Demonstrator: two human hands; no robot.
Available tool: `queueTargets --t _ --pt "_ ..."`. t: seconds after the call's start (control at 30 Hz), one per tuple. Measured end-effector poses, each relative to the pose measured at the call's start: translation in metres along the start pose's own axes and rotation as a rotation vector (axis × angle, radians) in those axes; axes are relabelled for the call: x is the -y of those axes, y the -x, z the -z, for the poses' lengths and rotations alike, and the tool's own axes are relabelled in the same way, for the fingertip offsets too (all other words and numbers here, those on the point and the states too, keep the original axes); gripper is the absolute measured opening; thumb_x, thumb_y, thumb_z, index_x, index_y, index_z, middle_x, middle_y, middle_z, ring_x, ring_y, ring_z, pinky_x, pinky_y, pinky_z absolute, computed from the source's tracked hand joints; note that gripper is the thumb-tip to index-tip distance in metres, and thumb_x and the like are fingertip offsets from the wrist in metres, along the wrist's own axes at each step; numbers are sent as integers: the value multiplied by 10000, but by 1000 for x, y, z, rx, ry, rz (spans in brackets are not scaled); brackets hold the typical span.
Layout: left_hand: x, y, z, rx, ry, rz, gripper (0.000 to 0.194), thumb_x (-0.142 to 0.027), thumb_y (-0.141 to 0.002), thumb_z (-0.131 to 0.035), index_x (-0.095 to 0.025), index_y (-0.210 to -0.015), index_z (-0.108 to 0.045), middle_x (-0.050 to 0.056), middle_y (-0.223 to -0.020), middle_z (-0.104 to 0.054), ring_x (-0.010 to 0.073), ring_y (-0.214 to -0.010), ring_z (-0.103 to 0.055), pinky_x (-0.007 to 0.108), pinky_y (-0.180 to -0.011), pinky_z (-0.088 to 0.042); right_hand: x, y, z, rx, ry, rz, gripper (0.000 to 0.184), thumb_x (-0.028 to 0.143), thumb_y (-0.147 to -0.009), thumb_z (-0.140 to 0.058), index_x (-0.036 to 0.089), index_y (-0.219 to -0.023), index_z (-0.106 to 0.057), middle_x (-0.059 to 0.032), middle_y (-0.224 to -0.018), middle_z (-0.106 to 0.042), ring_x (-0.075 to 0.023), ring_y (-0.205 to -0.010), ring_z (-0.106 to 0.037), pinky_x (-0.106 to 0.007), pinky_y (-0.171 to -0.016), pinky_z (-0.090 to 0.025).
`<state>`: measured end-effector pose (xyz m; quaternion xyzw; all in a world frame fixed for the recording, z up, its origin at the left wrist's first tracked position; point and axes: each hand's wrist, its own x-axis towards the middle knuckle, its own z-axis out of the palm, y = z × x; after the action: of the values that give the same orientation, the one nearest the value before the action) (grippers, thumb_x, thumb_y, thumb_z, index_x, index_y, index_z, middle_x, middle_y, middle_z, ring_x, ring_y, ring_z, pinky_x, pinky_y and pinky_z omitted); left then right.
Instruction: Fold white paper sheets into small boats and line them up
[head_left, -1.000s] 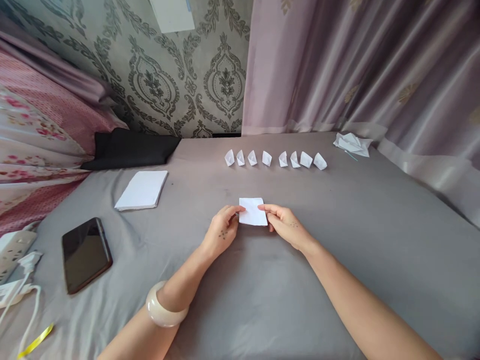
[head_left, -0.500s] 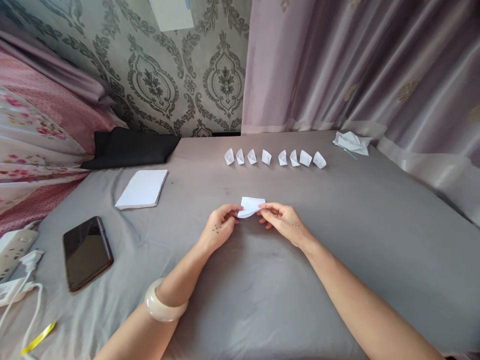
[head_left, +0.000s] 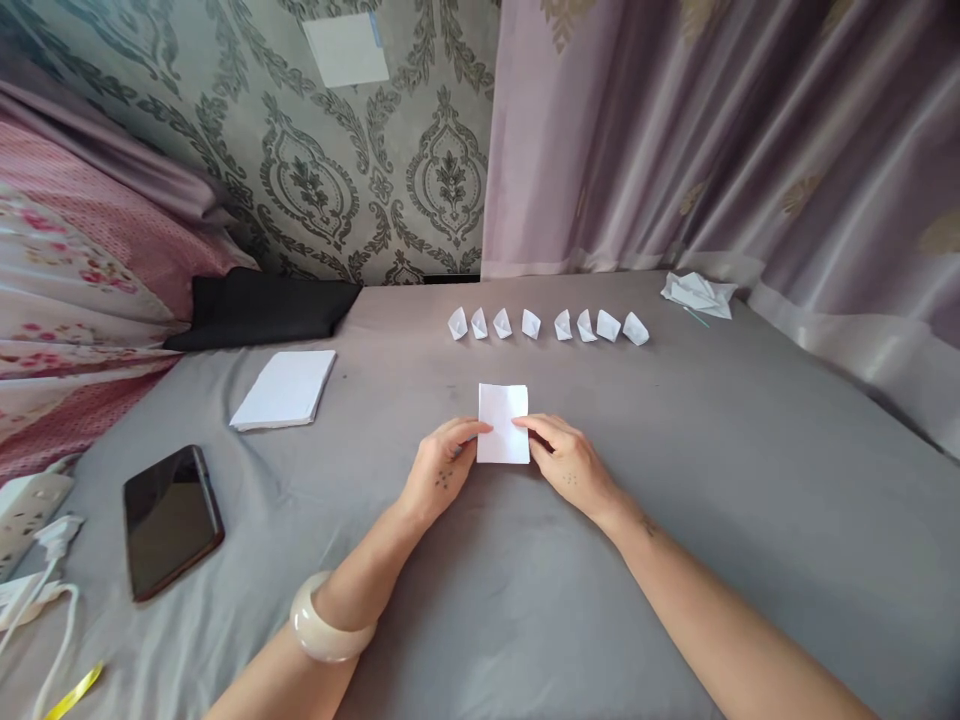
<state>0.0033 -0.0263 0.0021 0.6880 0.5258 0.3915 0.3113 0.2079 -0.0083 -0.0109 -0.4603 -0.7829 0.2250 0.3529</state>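
Note:
A small folded sheet of white paper (head_left: 502,440) faces me in the middle, its long side running away from me. My left hand (head_left: 441,465) pinches its left edge, thumb and fingers closed on it. At the opposite edge my right hand (head_left: 568,462) grips the same paper, one finger lying over its face. The fingers behind the paper are partly hidden. Beyond it stands a row of several small folded white paper pieces (head_left: 531,324).
To the left lie a stack of white paper (head_left: 285,390), a phone (head_left: 172,520) and a black cloth (head_left: 270,310). A power strip (head_left: 30,510) with cables is at the left edge. Crumpled white paper (head_left: 697,293) rests at the far right, by the curtain (head_left: 720,150).
The paper was squarish, then tilted and bent between the hands; now it lies face-on and looks taller. Both hands still hold its sides. The camera view has tipped slightly upward.

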Motion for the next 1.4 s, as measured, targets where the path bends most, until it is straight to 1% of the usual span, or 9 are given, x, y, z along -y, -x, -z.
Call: queueTargets --t 0.2,0.3,0.43,0.67,0.8,0.93,1.0,1.13,1.4 --pt "11 3 -3 44 -309 -93 309 -100 -848 -456 -228 -982 -703 73 -1015 -630 191 -918 -578 318 -822 -494 4 3 5 145 195 -3 340 135 -889 -435 267 -1114 -654 -38 -1009 -639 -173 -931 -601 -285 -750 -495" --pt "14 3 -2 48 -441 -185 306 -118 -869 -455 -241 -1022 -690 78 -1088 -600 221 -993 -527 362 -852 -492 8 3 7 176 285 1 334 139 -888 -436 260 -1114 -649 -57 -1058 -594 -166 -866 -598 -275 -679 -492" --pt "12 1 1 145 -480 -266 331 -91 -886 -417 -207 -1115 -627 70 -1136 -626 217 -1011 -520 360 -892 -485 10 2 9 215 379 89 463 31 -823 -416 247 -1191 -597 -71 -1252 -537 -202 -977 -561 -313 -728 -507" --pt "1 3 4 223 -596 -287 308 -95 -897 -376 -168 -1029 -645 85 -1100 -645 224 -966 -541 361 -852 -494 17 4 15 297 507 174 493 2 -820 -390 204 -1232 -573 -74 -1234 -576 -232 -969 -526 -375 -787 -501" --pt "-4 12 2 202 -557 -256 278 -91 -876 -416 -172 -958 -669 77 -1056 -661 220 -940 -542 358 -823 -500 23 9 20 331 462 171 380 50 -864 -417 205 -1152 -611 -72 -1181 -602 -221 -932 -541 -367 -781 -489" --pt "-2 14 -3 52 -442 -124 216 -215 -893 -494 -197 -859 -706 82 -1024 -654 229 -949 -520 358 -801 -499 20 6 18 272 278 48 229 230 -932 -453 250 -1008 -668 -41 -1136 -618 -201 -977 -565 -321 -771 -481" --pt "0 11 -6 -5 -398 -21 210 -272 -880 -535 -199 -814 -721 83 -1015 -644 236 -948 -510 374 -816 -489 16 3 14 227 188 -50 263 315 -944 -443 241 -873 -685 -32 -1124 -618 -181 -951 -591 -296 -757 -472" --pt "3 5 -12 -73 -342 99 238 -310 -878 -537 -188 -808 -730 92 -981 -625 236 -927 -501 394 -846 -459 9 -3 6 158 119 -182 393 408 -942 -417 213 -691 -649 -38 -1060 -629 -124 -683 -587 -277 -643 -438" --pt "6 -3 -21 -125 -330 186 295 -355 -879 -525 -174 -709 -685 97 -920 -604 237 -880 -480 394 -819 -434 9 -9 -7 45 194 -233 348 394 -928 -433 208 -691 -605 -44 -939 -621 -133 -646 -551 -283 -661 -415"
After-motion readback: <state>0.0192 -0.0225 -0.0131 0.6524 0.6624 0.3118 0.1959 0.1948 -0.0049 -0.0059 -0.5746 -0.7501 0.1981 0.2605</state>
